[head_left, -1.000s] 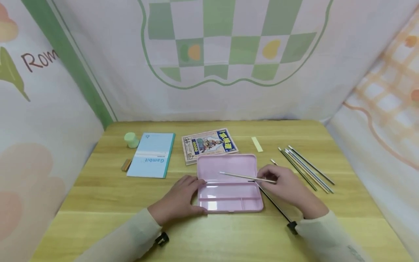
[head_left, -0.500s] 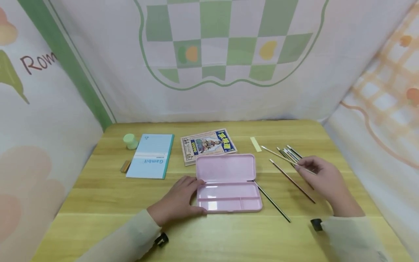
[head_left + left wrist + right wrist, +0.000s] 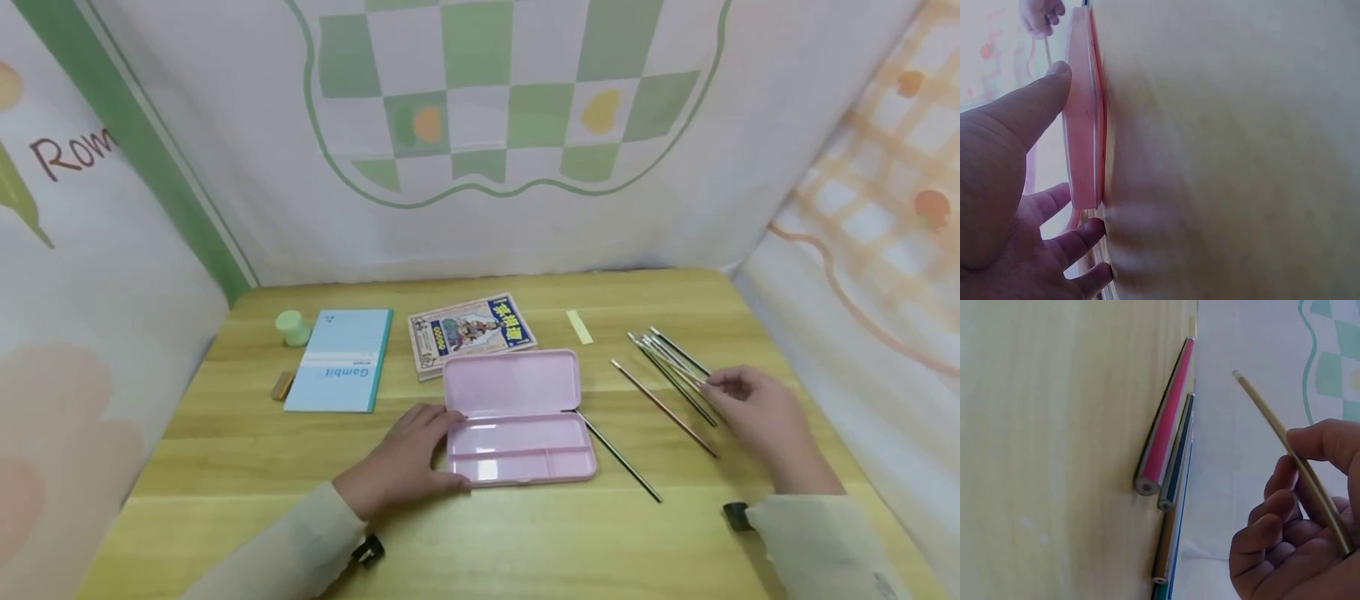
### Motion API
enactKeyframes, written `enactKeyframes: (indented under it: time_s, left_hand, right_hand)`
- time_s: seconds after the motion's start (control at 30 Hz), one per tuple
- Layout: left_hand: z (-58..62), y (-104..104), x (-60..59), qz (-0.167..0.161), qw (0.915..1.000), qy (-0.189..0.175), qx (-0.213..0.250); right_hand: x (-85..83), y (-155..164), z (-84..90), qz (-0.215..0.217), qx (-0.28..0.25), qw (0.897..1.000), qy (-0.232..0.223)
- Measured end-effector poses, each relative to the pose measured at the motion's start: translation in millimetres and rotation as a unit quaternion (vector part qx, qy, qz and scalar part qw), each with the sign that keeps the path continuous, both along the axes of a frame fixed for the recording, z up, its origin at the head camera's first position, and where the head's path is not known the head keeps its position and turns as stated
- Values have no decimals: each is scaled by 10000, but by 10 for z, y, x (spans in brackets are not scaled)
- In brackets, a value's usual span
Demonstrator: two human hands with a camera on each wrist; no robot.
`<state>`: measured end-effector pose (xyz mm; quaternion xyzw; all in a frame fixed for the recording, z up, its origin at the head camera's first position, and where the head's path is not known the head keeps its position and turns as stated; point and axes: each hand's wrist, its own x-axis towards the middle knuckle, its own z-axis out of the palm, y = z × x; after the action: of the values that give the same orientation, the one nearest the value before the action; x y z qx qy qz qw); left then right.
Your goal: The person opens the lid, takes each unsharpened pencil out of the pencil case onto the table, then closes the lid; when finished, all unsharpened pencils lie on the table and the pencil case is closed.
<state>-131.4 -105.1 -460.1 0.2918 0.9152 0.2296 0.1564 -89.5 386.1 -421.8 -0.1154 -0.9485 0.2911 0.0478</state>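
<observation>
In the head view, a pink pencil case (image 3: pixel 512 382) lies open on the table, its tray divided into compartments. My left hand (image 3: pixel 405 458) holds its left end, thumb at the front edge and index finger by the hinge. Between thumb and fingers, my right hand (image 3: pixel 761 417) pinches a gold pencil (image 3: pixel 1266 412), raised over several pencils (image 3: pixel 678 383) at the right. Nearer the case lies a red pencil (image 3: pixel 663 408). A dark pencil (image 3: pixel 622 458) lies slanted, its far end at the case's right hinge corner.
Behind the case lies an illustrated book (image 3: pixel 468 329). A blue notebook (image 3: pixel 337 358) is on the left, beside a light green jar-shaped thing (image 3: pixel 292 328) and a small brown block (image 3: pixel 282 386). A pale yellow strip (image 3: pixel 579 327) lies towards the back. Patterned cloth (image 3: pixel 480 225) hangs behind the table.
My right hand has carried the gold pencil from over the pencil case rightward to the pencil group. The left hand stays on the case.
</observation>
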Motion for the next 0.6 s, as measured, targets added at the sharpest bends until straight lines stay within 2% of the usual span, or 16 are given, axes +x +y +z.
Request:
enactKeyframes:
  time_s: [0.3,0.6]
  left_hand:
    - [-9,-21,29,17,10000,49,20]
    - [37,-38,-16,64,9999,88,63]
  right_hand:
    - [-27,25,-101,188,-66,9978,-635]
    - [-126,11,-55,199,55,9962,-843]
